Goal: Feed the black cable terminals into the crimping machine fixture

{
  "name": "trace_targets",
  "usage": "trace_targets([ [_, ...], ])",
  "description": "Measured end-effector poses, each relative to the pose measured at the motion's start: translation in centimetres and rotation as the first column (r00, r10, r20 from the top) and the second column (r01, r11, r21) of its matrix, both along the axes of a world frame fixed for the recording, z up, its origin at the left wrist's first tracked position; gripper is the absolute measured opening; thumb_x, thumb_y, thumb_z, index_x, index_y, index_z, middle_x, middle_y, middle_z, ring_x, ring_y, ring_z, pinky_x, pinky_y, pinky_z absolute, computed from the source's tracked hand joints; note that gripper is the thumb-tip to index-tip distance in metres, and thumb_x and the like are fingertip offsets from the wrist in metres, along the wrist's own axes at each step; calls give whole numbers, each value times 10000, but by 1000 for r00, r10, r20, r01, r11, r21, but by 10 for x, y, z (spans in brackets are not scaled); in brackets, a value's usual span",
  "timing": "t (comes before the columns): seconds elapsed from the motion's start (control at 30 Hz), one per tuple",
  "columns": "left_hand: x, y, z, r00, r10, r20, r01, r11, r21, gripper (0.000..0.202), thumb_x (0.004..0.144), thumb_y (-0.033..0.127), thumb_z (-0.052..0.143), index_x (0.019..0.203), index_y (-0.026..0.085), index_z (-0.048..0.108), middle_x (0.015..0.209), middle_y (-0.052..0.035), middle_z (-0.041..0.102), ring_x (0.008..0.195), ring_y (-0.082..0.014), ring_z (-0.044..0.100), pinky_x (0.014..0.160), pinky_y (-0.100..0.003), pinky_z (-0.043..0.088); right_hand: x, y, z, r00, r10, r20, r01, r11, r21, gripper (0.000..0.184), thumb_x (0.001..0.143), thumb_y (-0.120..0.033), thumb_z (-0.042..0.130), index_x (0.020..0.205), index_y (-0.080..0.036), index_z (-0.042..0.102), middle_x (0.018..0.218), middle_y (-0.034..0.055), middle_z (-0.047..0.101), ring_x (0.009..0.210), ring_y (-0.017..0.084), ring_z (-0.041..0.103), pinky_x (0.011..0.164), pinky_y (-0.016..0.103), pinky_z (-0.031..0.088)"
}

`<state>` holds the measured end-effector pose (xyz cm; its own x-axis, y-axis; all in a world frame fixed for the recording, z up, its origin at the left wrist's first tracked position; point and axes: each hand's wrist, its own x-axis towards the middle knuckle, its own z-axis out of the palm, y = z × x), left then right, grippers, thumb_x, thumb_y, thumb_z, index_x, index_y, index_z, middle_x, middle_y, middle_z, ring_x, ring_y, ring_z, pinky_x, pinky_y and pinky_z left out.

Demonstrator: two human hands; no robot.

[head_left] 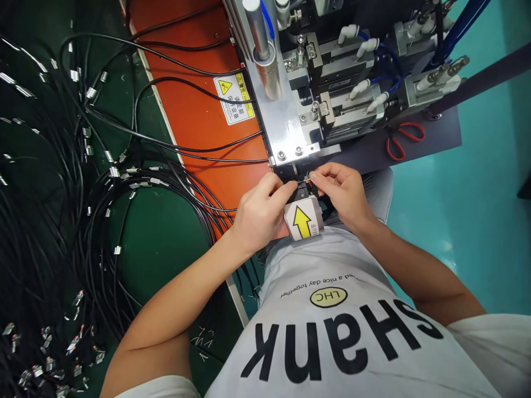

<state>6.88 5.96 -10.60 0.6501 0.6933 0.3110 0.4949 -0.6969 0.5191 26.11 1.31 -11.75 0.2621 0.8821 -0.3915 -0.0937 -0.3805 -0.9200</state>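
In the head view, my left hand (261,210) is closed, its thumb and index finger pinched at the top of a small black fixture. A black cable (226,209) runs up to the edge of this hand, and its continuation is hidden under the fingers. Opposite it, my right hand (344,193) pinches the tips of thin coloured wires (307,178) that show between the two hands. Just below the fingertips is the machine's white block with a yellow arrow (302,222). My fingers partly cover the wire ends and the fixture.
Pneumatic cylinders (348,72) with blue hoses stand beyond my hands. Red-handled scissors (404,141) lie on the dark machine base. An orange plate (194,110) with a warning label (234,98) is on the left, beside a green table (157,232) with coiled black cables (95,249).
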Motion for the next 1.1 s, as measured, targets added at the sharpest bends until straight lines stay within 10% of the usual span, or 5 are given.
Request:
trace_targets([
  [0.53,2,3,-3,998,14,62,-4,987,-159,262,964,282,490,1112,200,691,841,-60,569,774,-175,596,664,-282,490,2,2,-5,1000,5,9,-6,1000,5,262,803,-447,747,771,-208,645,693,-5,601,605,117,510,542,255,420],
  [1.1,3,7,6,989,-107,-99,103,994,-46,363,1011,300,382,1181,167,674,881,-80,631,790,-182,617,644,-271,459,1,0,-8,999,21,-49,-20,1000,3,297,818,-474,737,777,-200,630,646,-19,565,582,110,503,537,245,413],
])
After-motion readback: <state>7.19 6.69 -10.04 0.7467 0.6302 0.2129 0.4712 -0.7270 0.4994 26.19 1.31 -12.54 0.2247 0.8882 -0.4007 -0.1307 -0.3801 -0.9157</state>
